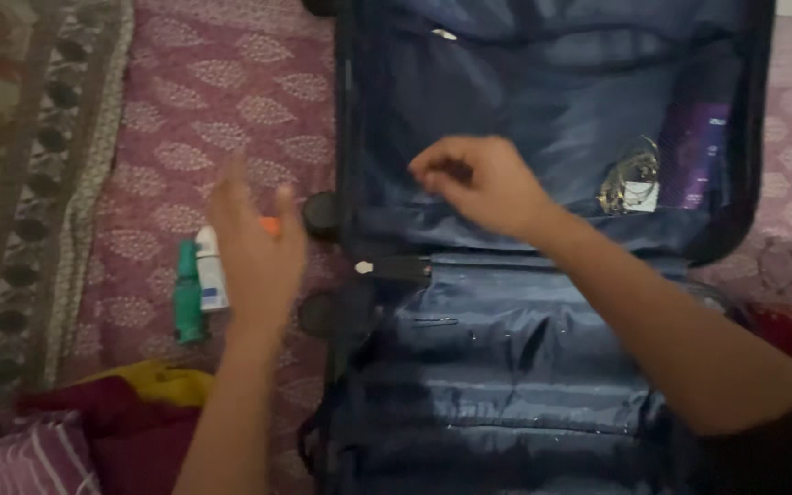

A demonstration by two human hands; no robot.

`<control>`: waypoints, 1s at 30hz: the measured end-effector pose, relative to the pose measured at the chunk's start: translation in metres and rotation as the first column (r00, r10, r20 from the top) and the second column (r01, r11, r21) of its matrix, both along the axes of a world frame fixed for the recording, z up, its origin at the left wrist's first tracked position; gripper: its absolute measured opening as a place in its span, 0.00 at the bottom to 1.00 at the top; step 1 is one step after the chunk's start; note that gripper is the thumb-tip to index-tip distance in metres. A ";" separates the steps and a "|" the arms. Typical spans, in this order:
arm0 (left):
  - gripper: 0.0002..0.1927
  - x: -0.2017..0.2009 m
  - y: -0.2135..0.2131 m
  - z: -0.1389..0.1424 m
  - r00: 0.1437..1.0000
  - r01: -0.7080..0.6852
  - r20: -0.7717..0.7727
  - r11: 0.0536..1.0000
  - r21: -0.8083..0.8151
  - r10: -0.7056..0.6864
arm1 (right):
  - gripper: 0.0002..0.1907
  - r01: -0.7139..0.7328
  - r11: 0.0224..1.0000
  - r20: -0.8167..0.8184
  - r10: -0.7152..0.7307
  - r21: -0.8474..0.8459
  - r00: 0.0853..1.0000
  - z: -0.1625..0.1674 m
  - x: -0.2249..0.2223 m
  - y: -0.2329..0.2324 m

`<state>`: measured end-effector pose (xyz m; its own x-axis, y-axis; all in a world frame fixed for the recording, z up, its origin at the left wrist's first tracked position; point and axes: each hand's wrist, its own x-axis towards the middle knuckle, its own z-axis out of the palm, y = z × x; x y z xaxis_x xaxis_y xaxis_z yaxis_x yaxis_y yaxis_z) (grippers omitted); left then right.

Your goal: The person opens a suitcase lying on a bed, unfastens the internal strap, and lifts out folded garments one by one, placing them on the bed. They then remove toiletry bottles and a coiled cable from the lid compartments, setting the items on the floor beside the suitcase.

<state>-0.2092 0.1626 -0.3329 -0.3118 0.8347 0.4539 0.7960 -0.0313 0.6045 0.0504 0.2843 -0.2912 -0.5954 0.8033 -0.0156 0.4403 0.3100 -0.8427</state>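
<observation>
A heap of dark red and yellow cloth [130, 412] lay nearest, on the left. Past it, the left hand [254, 252] hung wide open, holding nothing, over a small green bottle [188, 293] and a white bottle [210, 270] on the purple patterned bedspread [213, 92]. To the right, the right hand [478, 183] pinched its fingers narrow, maybe on something tiny, over the open dark blue cloth-lined suitcase [524, 367], near a purple packet [703, 151] at its far right side.

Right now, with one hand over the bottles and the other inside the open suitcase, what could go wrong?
1. The left hand hovers over the small bottles lying loose on the bedspread; a sweep could roll them away.
2. The right hand reaches across the suitcase lining; fingers could snag the zipper pull.
3. The loose jewellery in the mesh pocket may tangle or slip out.
</observation>
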 end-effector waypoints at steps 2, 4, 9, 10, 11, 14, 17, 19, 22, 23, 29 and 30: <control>0.25 0.036 0.030 0.018 0.995 0.087 0.035 0.994 0.065 -0.089 | 0.09 0.084 0.988 0.005 -0.086 0.132 0.996 0.007 0.018 0.011; 0.23 0.073 0.056 0.030 0.977 0.180 0.103 0.980 0.082 -0.188 | 0.09 0.138 0.960 0.049 -0.154 0.243 0.987 0.012 0.036 0.023; 0.22 0.156 0.111 0.034 0.935 0.355 -0.056 0.929 0.100 -0.351 | 0.10 0.137 0.856 0.079 -0.202 0.499 0.976 0.015 0.083 0.049; 0.22 0.170 0.120 0.031 0.927 0.371 -0.093 0.924 0.098 -0.362 | 0.10 0.103 0.812 0.106 -0.199 0.574 0.974 0.015 0.094 0.054; 0.23 0.181 0.128 0.027 0.919 0.385 -0.130 0.918 0.095 -0.372 | 0.09 0.065 0.763 0.136 -0.197 0.643 0.971 0.014 0.105 0.059; 0.28 0.203 0.144 0.014 0.881 0.419 -0.160 0.892 -0.172 -0.445 | 0.12 0.043 0.714 0.217 -0.269 0.699 0.938 0.006 0.131 0.066; 0.36 0.212 0.146 0.008 0.845 0.414 -0.132 0.790 -0.453 -0.518 | 0.11 0.068 0.741 0.241 -0.303 0.668 0.922 -0.001 0.149 0.068; 0.36 0.215 0.144 0.007 0.857 0.388 -0.184 0.838 -0.384 -0.481 | 0.10 0.076 0.765 0.276 -0.321 0.639 0.906 -0.004 0.158 0.070; 0.34 0.218 0.144 0.009 0.862 0.409 -0.213 0.880 -0.243 -0.460 | 0.09 0.041 0.790 0.287 -0.270 0.612 0.919 -0.005 0.167 0.076; 0.33 0.219 0.147 0.010 0.863 0.422 -0.216 0.887 -0.188 -0.456 | 0.09 0.018 0.795 0.282 -0.237 0.607 0.929 -0.005 0.168 0.080; 0.14 0.224 0.191 0.035 0.799 0.476 -0.323 0.862 -0.174 -0.507 | 0.15 -0.012 0.925 0.399 -0.152 0.380 0.904 0.000 0.165 0.105; 0.17 0.221 0.203 0.044 0.783 0.467 -0.254 0.807 -0.362 -0.567 | 0.17 0.005 0.939 0.421 -0.158 0.343 0.893 0.002 0.163 0.109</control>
<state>0.0122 0.3653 -0.2894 0.3318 0.9253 0.1838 0.8572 -0.3771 0.3509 0.2132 0.3930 -0.2893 -0.5210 0.8535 0.0114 0.7737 0.4779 -0.4160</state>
